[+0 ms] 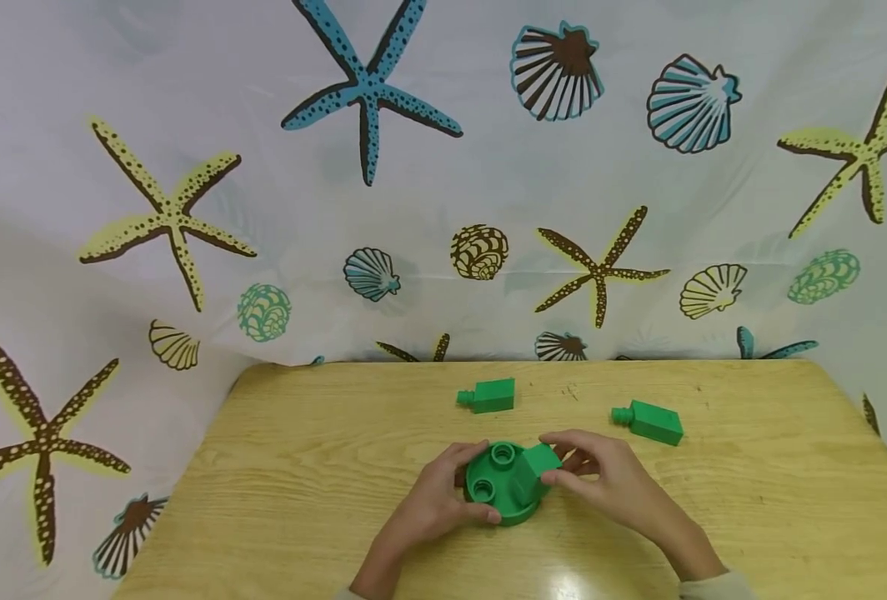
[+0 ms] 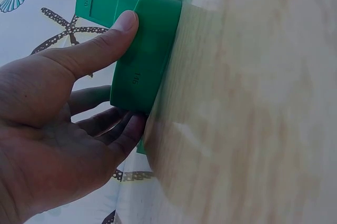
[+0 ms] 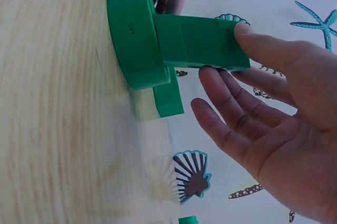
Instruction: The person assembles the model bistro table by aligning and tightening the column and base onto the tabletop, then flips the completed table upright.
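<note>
A round green base (image 1: 507,492) lies flat on the table, with two threaded sockets showing on its top. My left hand (image 1: 438,497) grips its rim from the left, thumb in front and fingers behind. Upright on the base's right side stands a green rectangular block (image 1: 541,467). My right hand (image 1: 614,473) pinches the block's upper end between thumb and fingers, as the right wrist view of the block (image 3: 202,42) shows too. In that view the block meets the base (image 3: 138,39); the joint itself is hidden.
Two more green blocks with threaded necks lie on the wooden table (image 1: 301,467): one block (image 1: 493,396) behind the base, another block (image 1: 655,422) behind my right hand. A white cloth (image 1: 443,192) printed with starfish and shells hangs along the table's back and sides.
</note>
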The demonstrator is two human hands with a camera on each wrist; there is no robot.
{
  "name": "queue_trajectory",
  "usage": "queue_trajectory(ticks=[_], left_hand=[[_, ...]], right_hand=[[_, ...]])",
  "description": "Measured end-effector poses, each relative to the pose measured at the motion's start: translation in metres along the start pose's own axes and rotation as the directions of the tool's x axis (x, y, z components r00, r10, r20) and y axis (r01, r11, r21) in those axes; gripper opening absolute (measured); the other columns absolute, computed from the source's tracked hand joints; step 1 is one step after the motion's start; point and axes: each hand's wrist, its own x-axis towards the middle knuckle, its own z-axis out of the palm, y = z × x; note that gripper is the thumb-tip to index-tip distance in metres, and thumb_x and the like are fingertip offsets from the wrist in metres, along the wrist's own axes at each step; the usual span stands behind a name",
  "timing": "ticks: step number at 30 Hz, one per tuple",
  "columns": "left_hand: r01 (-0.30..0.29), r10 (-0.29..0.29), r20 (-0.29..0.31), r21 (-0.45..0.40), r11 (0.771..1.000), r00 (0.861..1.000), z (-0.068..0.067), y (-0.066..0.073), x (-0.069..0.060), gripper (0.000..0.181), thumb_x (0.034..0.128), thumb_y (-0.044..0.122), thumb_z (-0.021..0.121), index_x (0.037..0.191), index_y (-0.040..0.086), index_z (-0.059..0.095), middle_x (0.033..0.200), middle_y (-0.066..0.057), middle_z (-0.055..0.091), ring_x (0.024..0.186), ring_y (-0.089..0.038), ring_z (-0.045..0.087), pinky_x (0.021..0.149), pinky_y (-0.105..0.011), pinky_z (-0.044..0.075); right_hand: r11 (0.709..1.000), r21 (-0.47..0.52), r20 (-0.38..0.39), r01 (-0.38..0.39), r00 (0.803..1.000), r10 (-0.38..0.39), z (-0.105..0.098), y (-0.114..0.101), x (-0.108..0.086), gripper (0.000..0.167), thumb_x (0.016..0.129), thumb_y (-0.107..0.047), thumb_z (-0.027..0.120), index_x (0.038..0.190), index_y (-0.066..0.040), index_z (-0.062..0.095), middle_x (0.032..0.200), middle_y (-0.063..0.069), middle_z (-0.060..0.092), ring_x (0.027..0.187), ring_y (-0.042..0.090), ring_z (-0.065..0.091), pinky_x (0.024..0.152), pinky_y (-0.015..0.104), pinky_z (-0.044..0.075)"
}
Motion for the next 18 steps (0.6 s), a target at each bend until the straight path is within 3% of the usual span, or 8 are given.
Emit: queue_trajectory(ticks=[6,12,18], left_hand=[[0.012,-0.012,0.003,-0.006,1.0,1.0,-0.0007,0.0013,0.0,0.093,0.0763,0.017,0.094,0.152,-0.002,0.045,0.144,-0.017,0.052,0.132,-0.033,0.052,0.107,-0.046,0.048],[0.019,-0.019,0.005,-0.025,1.0,1.0,0.0,0.0016,-0.0011,0.093,0.0759,0.015,0.093,0.152,-0.003,0.044,0.143,-0.017,0.052,0.129,-0.032,0.055,0.104,-0.042,0.05],[0.031,-0.031,-0.001,-0.02,0.999,1.0,0.0013,0.0021,-0.0013,0.093,0.0759,0.016,0.094,0.152,-0.002,0.045,0.143,-0.017,0.052,0.13,-0.032,0.055,0.105,-0.043,0.05]], right_hand=[[0.998,0.046,0.023,0.032,0.999,-0.034,-0.0083,0.0001,-0.004,0.035,0.098,-0.018,0.074,0.128,-0.003,0.068,0.124,0.011,0.07,0.109,0.025,0.07,0.09,0.034,0.059],[0.995,0.1,0.053,-0.017,0.999,0.011,-0.0088,-0.0014,-0.0058,0.036,0.093,-0.021,0.079,0.123,-0.005,0.067,0.117,0.01,0.07,0.102,0.022,0.072,0.089,0.032,0.059],[0.998,0.06,0.071,0.001,0.997,-0.005,-0.0063,-0.0017,-0.0063,0.045,0.09,-0.025,0.082,0.128,-0.006,0.067,0.112,0.004,0.072,0.099,0.018,0.07,0.089,0.038,0.059]])
